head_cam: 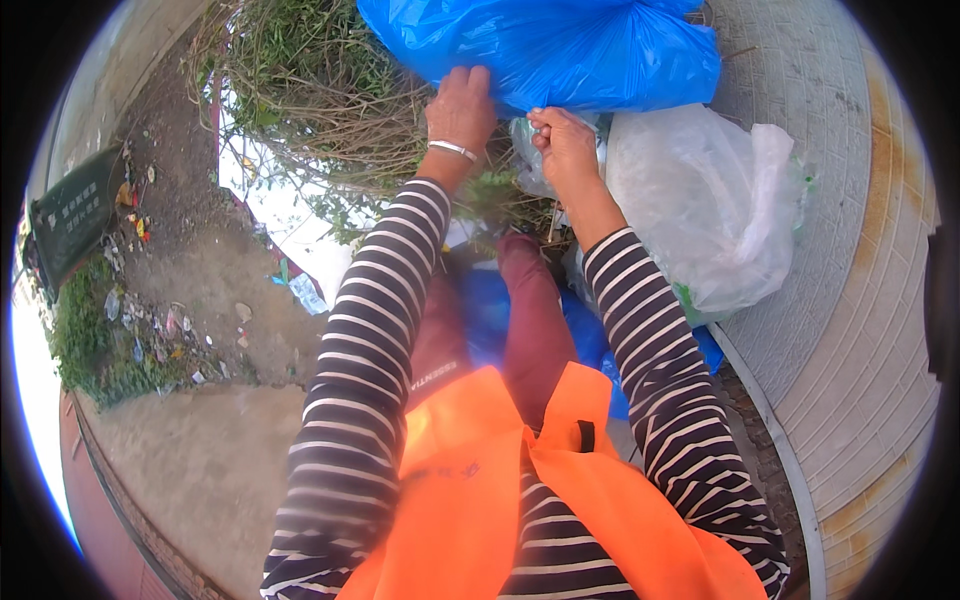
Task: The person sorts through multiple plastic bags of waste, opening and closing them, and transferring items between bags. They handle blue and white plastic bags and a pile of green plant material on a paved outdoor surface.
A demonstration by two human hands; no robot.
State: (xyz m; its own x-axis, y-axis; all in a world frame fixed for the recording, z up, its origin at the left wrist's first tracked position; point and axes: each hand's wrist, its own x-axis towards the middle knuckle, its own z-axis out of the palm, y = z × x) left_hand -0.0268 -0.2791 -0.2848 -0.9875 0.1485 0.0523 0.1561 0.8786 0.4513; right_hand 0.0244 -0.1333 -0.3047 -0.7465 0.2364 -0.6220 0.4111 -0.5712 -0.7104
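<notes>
A large blue plastic bag [570, 56], full and creased, fills the top middle of the view. My left hand [463, 112], with a silver bangle at the wrist, is at the bag's near edge, its fingers curled in against the plastic. My right hand [561, 142] pinches the same edge between thumb and fingers, a little to the right. Just beyond my right hand sits a clear plastic sack [697, 202] that holds plastic bottles or similar items. What is inside the blue bag cannot be seen.
Dry stems and leafy cuttings [337, 97] are heaped at upper left. More blue plastic [487, 300] lies around my legs. To the right runs a grey block wall or paving [780, 75]. Litter [157, 322] and a dark green bin [75, 217] are at far left.
</notes>
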